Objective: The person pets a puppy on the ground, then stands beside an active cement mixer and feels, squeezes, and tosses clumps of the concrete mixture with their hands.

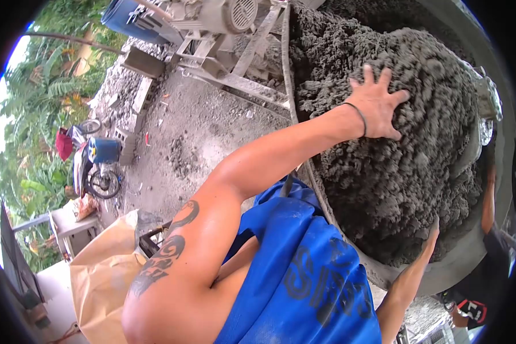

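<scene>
PASSAGE: above the grey mix point(378, 178), between left hand point(379, 108) and right hand point(434, 227) | BLOCKS: container rim point(287, 74) along mix's left side; metal part point(488, 100) at right; another person's arm point(488, 198) beyond right hand

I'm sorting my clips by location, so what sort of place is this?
Probably an outdoor concrete-mixing yard: there's a big heap of wet-looking grey mix, a dusty motor on a frame, and blocks on gritty ground.

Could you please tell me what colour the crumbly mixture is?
The crumbly mixture is dark grey, showing best in the head view.
</scene>
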Demonstrator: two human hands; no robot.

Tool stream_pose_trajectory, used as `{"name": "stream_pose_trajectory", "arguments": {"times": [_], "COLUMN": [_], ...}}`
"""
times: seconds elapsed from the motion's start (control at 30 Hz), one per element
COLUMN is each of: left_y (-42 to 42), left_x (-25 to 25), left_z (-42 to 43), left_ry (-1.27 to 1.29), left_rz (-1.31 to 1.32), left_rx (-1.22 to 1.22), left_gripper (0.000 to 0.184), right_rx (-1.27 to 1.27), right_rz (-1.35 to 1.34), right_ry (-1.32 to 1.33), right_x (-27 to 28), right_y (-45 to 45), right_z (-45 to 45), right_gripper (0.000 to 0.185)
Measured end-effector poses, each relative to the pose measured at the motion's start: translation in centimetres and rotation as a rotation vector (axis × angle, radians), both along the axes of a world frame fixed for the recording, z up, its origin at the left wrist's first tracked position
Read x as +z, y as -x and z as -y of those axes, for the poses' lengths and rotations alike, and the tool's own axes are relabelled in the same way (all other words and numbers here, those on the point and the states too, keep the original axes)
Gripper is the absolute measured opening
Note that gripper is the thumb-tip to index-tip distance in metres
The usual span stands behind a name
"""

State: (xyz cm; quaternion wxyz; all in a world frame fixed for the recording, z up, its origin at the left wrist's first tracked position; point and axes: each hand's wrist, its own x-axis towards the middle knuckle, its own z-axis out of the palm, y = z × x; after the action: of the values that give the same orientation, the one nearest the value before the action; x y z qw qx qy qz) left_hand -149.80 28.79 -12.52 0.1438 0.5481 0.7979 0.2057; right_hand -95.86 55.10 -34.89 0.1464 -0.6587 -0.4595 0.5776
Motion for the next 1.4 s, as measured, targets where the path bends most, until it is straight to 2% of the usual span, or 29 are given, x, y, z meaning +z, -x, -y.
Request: {"name": "stream_pose_trajectory", "arguments": {"times": [0.1, 0.2, 0.33, 0.47, 0.57, 0.6, 0.7, 0.73, 0.83, 0.87, 0.93, 0.97, 1.0, 1.1, 1.2, 1.27, 1.3, 1.4], "left_y": [0.0, 1.4, 2.7, 2.2, 1.7, 1.3, 1.5, 1.7, 2.8, 2.7, 2.1, 1.9, 1.6, 1.7, 2.2, 2.6, 2.7, 2.7], "left_x": [-0.3, -1.5, -3.5, -6.0, -11.1, -12.0, -11.5, -11.6, -11.8, -11.0, -11.1, -11.6, -11.9, -11.3, -11.2, -11.0, -11.0, -11.1], "left_z": [1.0, 1.3, 2.0, 2.9, 3.5, 3.8, 3.9, 3.7, 3.5, 3.6, 3.3, 3.3, 3.6, 3.3, 3.6, 3.6, 3.5, 3.5], "left_ry": [-0.036, -0.131, -0.132, -0.014, 0.112, 0.240, 0.568, 0.573, 0.681, 0.671, 0.674, 0.673, 0.646, 0.671, 0.709, 0.719, 0.732, 0.748], "left_rz": [0.066, 0.154, 0.293, 0.318, 0.209, 0.259, 0.149, 0.152, 0.105, 0.184, 0.271, 0.272, 0.271, 0.302, 0.249, 0.234, 0.229, 0.247], "left_rx": [-0.064, -0.274, -0.338, -0.304, -0.360, -0.373, -0.513, -0.519, -0.600, -0.560, -0.560, -0.571, -0.562, -0.571, -0.501, -0.505, -0.504, -0.514], "left_gripper": [0.086, 0.086, 0.084, 0.078, 0.064, 0.055, 0.044, 0.044, 0.050, 0.052, 0.061, 0.061, 0.061, 0.064, 0.062, 0.061, 0.060, 0.058], "right_rx": [-0.013, -0.038, -0.094, -0.151, -0.191, -0.198, -0.159, -0.105, 0.322, 0.474, 0.574, 0.656, 0.581, 0.309, 0.085, 0.064, -0.398, -0.417], "right_rz": [-0.001, -0.007, -0.025, -0.063, -0.107, -0.128, -0.239, -0.305, -0.735, -0.854, -0.379, 0.110, 0.293, 0.421, 0.540, 0.674, 0.176, 0.141], "right_ry": [0.015, -0.013, -0.048, -0.079, -0.100, -0.109, -0.140, -0.152, -0.059, -0.022, -0.315, -0.578, -0.668, -0.886, -1.010, -1.038, -0.686, -0.539], "right_x": [-0.5, 0.2, 1.4, 1.8, 1.9, 1.9, 2.0, 2.3, 5.4, 6.3, 7.8, 8.7, 10.0, 9.7, 5.5, 2.2, 3.9, -0.9], "right_y": [-1.1, -2.5, -4.0, -6.2, -8.6, -9.8, -14.4, -16.4, -22.7, -24.0, -24.5, -24.4, -23.8, -21.3, -17.8, -15.7, -10.7, -11.6], "right_z": [0.4, 1.4, 2.2, 2.1, 0.7, 0.0, -5.6, -9.3, -28.1, -33.4, -32.4, -31.7, -31.0, -23.4, -11.2, -5.0, -1.9, 0.0], "right_gripper": [0.055, 0.056, 0.058, 0.059, 0.061, 0.061, 0.063, 0.063, 0.065, 0.066, 0.060, 0.054, 0.051, 0.043, 0.039, 0.038, 0.034, 0.026]}}
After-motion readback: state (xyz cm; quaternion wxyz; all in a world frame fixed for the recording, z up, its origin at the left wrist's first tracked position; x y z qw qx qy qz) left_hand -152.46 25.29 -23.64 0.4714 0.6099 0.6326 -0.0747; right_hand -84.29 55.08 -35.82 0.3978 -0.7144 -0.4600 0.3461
